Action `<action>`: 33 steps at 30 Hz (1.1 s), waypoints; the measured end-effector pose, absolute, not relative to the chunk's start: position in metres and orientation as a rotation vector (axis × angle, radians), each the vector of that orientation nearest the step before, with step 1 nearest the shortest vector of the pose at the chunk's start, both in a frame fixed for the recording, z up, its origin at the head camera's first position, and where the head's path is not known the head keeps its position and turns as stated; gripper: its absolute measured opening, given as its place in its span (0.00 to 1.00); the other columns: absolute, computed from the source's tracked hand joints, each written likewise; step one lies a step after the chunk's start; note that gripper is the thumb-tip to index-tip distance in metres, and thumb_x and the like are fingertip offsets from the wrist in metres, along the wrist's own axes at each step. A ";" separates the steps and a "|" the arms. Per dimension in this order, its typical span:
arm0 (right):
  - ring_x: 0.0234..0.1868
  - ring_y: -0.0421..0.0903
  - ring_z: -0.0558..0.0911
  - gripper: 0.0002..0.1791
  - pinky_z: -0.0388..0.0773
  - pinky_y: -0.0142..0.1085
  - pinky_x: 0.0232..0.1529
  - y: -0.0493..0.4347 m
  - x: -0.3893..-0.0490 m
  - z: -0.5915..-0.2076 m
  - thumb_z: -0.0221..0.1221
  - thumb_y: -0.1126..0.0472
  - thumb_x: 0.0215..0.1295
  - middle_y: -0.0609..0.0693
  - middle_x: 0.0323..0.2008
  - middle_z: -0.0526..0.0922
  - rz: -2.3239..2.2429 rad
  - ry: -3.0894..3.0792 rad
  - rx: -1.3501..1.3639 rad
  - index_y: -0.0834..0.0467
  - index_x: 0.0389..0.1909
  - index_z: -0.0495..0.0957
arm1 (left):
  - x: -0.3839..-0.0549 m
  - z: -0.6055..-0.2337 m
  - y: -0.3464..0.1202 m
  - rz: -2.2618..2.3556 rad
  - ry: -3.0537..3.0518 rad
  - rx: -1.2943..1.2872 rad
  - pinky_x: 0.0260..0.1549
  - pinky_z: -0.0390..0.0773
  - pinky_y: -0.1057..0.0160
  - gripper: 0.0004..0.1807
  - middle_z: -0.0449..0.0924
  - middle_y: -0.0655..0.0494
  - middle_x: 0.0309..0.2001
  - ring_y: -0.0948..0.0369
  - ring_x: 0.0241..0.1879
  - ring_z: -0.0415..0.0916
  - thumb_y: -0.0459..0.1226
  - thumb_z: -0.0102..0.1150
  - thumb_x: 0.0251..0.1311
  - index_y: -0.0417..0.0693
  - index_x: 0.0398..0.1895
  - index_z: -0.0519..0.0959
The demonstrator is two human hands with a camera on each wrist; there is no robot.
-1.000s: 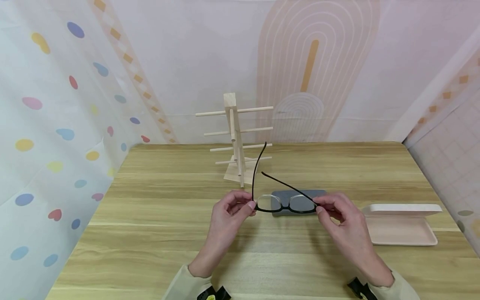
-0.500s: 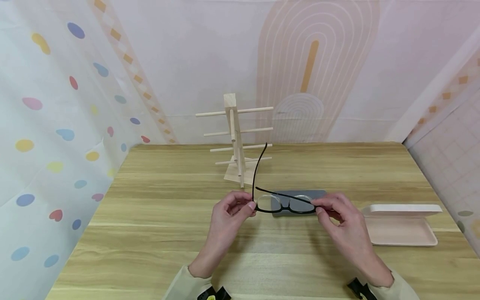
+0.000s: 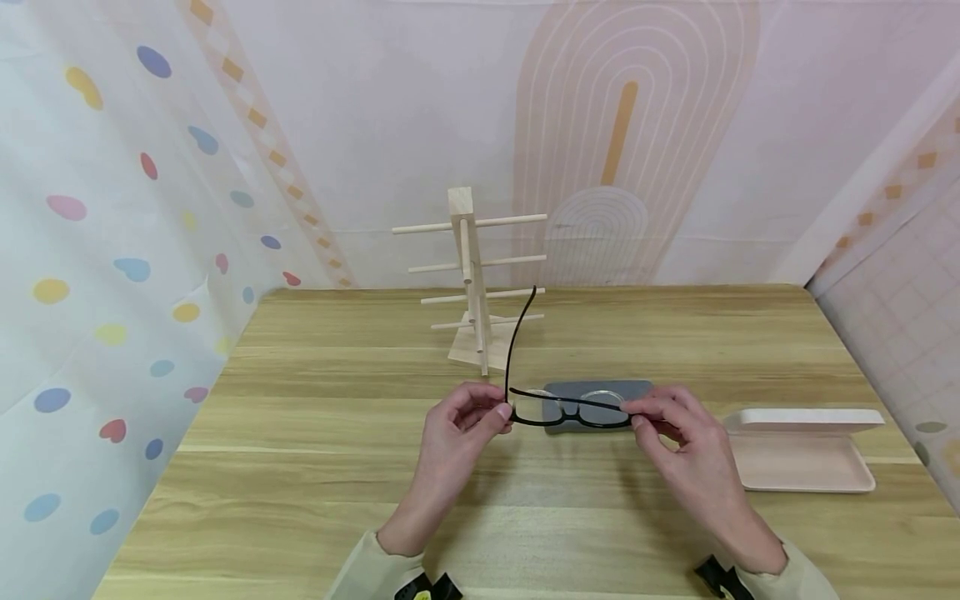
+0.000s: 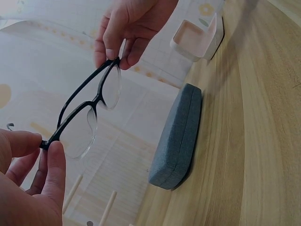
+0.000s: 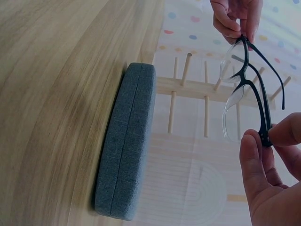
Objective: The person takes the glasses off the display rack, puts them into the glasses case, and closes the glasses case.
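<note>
above the table [image 3: 300, 467], left hand [image 3: 461, 427] pinches black glasses [image 3: 572, 417]; right hand [image 3: 688, 433] grips them too.

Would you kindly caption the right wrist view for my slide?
Left hand and right hand hold the glasses near a closed case on a table, rack behind.

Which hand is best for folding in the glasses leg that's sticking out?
Probably the left hand: it pinches the glasses right where that leg joins. The right hand pinches the other end, beside the folded-in leg.
</note>
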State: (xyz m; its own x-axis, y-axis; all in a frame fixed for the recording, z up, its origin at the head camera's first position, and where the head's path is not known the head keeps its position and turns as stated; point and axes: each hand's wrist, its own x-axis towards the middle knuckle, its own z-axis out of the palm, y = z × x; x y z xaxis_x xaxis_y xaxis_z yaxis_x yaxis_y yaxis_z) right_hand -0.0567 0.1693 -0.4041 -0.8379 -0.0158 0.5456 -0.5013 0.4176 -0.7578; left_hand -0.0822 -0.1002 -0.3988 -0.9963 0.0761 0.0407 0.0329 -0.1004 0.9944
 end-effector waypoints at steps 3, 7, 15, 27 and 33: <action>0.42 0.32 0.82 0.18 0.81 0.22 0.46 0.169 -0.057 -0.404 0.62 0.84 0.58 0.52 0.42 0.81 1.403 -2.225 0.431 0.61 0.40 0.88 | -0.082 -0.399 -0.100 2.305 2.089 0.127 0.39 0.87 0.63 0.09 0.83 0.46 0.39 0.60 0.34 0.84 0.23 0.63 0.65 0.29 0.46 0.80; 0.42 0.32 0.82 0.18 0.81 0.21 0.46 0.169 -0.056 -0.404 0.61 0.84 0.58 0.51 0.42 0.81 1.395 -2.238 0.422 0.61 0.39 0.88 | -0.082 -0.398 -0.100 2.308 2.086 0.130 0.39 0.87 0.63 0.09 0.83 0.46 0.38 0.60 0.34 0.84 0.23 0.63 0.64 0.28 0.47 0.80; 0.42 0.32 0.81 0.17 0.81 0.21 0.46 0.169 -0.056 -0.404 0.61 0.83 0.60 0.51 0.43 0.81 1.393 -2.263 0.423 0.61 0.40 0.88 | -0.082 -0.398 -0.100 2.299 2.095 0.140 0.39 0.87 0.63 0.09 0.83 0.47 0.37 0.60 0.33 0.84 0.23 0.64 0.65 0.29 0.47 0.79; 0.42 0.33 0.82 0.16 0.81 0.22 0.45 0.169 -0.056 -0.405 0.61 0.84 0.60 0.52 0.42 0.81 1.404 -2.253 0.452 0.64 0.40 0.87 | -0.081 -0.400 -0.098 2.317 2.181 0.145 0.38 0.86 0.64 0.10 0.84 0.43 0.39 0.55 0.35 0.84 0.24 0.64 0.64 0.33 0.48 0.81; 0.42 0.33 0.83 0.18 0.82 0.23 0.45 0.168 -0.057 -0.406 0.61 0.85 0.59 0.50 0.42 0.81 1.415 -2.264 0.440 0.62 0.41 0.88 | -0.080 -0.400 -0.097 2.325 2.213 0.174 0.38 0.86 0.65 0.10 0.84 0.42 0.39 0.59 0.33 0.83 0.24 0.63 0.65 0.32 0.49 0.82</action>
